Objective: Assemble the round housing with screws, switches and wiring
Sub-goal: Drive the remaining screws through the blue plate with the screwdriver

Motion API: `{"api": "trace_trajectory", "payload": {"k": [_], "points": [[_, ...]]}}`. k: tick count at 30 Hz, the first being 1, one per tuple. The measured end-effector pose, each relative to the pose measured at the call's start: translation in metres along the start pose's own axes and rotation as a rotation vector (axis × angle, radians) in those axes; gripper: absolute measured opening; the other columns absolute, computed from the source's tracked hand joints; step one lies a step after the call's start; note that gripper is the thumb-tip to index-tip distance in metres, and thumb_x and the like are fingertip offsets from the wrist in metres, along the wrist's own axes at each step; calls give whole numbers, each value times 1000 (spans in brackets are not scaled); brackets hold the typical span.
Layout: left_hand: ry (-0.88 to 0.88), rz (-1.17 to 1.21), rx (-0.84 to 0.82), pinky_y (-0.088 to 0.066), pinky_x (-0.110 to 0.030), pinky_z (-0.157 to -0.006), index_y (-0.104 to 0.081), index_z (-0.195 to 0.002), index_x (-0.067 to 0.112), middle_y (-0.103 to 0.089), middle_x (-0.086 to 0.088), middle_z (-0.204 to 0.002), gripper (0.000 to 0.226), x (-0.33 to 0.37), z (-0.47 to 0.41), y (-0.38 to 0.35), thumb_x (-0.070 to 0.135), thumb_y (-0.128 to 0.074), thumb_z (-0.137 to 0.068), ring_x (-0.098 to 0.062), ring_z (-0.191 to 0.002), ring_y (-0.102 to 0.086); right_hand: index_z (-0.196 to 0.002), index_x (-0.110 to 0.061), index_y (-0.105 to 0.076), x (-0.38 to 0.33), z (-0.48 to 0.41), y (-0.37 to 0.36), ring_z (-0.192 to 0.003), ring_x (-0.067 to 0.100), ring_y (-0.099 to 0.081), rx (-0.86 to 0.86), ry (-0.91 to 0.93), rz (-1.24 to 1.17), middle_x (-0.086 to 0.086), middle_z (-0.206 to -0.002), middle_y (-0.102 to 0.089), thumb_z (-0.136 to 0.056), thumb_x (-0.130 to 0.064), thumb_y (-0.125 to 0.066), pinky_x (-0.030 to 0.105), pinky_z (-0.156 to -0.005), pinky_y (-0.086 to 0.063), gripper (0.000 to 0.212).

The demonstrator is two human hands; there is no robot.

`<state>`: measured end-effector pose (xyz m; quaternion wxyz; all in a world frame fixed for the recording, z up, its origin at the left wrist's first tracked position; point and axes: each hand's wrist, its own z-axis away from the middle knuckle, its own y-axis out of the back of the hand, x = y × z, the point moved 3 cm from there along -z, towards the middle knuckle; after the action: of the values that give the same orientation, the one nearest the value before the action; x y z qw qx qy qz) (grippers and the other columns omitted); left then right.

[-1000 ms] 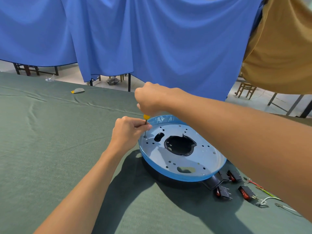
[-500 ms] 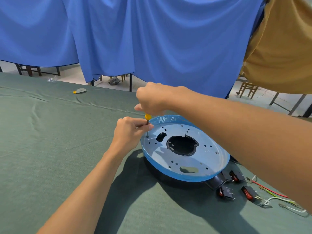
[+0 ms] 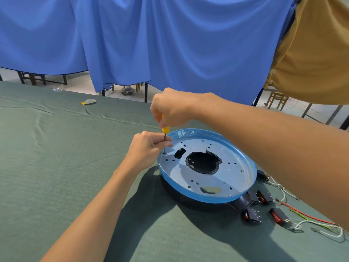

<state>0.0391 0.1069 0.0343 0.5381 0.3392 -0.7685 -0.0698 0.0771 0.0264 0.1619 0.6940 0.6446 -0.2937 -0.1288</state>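
Note:
The round housing (image 3: 234, 178), a silver plate with a blue-film rim on a black base, lies on the green tablecloth. My right hand (image 3: 175, 108) grips the yellow handle of a screwdriver (image 3: 165, 130) held upright over the plate's left edge. My left hand (image 3: 149, 148) pinches the metal shaft just above a screw (image 3: 164, 152) sitting in a hole. Black and red rocker switches (image 3: 253, 215) lie to the lower right of the housing. Red, green and white wires (image 3: 309, 218) trail beside them.
Green cloth covers the table (image 3: 56, 167). A small grey and yellow object (image 3: 88, 101) lies near the far edge. Blue curtains (image 3: 151, 44) hang behind, with a tan cloth (image 3: 313, 53) at the right. Wooden stools stand on the floor beyond.
The view shifted slightly, so the housing sits a little more to the right. My right hand has risen a little, showing more of the yellow handle. Both hands stay on the screwdriver.

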Motion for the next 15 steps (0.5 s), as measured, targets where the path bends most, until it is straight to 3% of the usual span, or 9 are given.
{"api": "trace_trajectory", "payload": {"k": [3, 5, 6, 9, 11, 12, 15], "points": [[23, 92, -4, -56, -29, -86, -77, -102, 11, -74, 12, -87, 18, 1, 2, -1, 12, -75, -84, -3, -88, -71, -67, -20, -30, 4, 0, -8, -60, 18, -41, 98, -62, -1, 2, -75, -33, -96, -18, -51, 29, -49, -28, 36], [36, 162, 61, -56, -18, -78, -78, -96, 8, -75, 9, -82, 21, 1, 3, 0, 10, -82, -75, 1, -76, -70, -67, -18, -29, 5, -1, -11, -59, 19, -39, 99, -99, 17, 4, -74, -32, -97, -16, -46, 30, -49, -28, 35], [26, 146, 96, -57, -19, -76, -78, -93, 8, -76, 3, -81, 20, 1, 3, 1, 10, -83, -74, -2, -73, -71, -67, -17, -32, 6, -3, -10, -59, 22, -45, 73, -106, 20, 5, -74, -36, -98, -18, -46, 29, -49, -32, 34], [25, 76, 108, -54, -43, -70, -80, -84, 15, -75, -9, -77, 5, -2, 1, 0, 13, -79, -80, -22, -65, -62, -75, -10, -55, 4, -3, -5, -77, 30, -66, -68, -54, -5, 10, -72, -60, -93, -30, -57, 33, -56, -50, 27], [18, 24, 57, -48, -42, -61, -80, -86, 22, -74, -5, -73, 9, -5, -1, -1, 15, -73, -86, -28, -62, -56, -89, -10, -64, 2, -2, -4, -83, 28, -63, -84, -13, 19, 11, -88, -64, -89, -24, -64, 35, -60, -51, 14], [9, 0, 32, -49, -42, -64, -80, -90, 22, -75, 0, -75, 12, -4, -2, -1, 15, -70, -88, -30, -67, -60, -84, -12, -60, 2, -1, -3, -77, 26, -58, -48, -8, 11, 10, -87, -59, -89, -21, -64, 31, -56, -46, 10], [-2, 14, 60, -56, -46, -75, -79, -93, 16, -75, 12, -81, 9, 0, 1, -1, 16, -73, -86, -23, -79, -70, -63, -17, -34, 5, 2, -6, -54, 20, -39, 52, -56, -14, 4, -70, -37, -94, -23, -56, 27, -47, -28, 39]]}}
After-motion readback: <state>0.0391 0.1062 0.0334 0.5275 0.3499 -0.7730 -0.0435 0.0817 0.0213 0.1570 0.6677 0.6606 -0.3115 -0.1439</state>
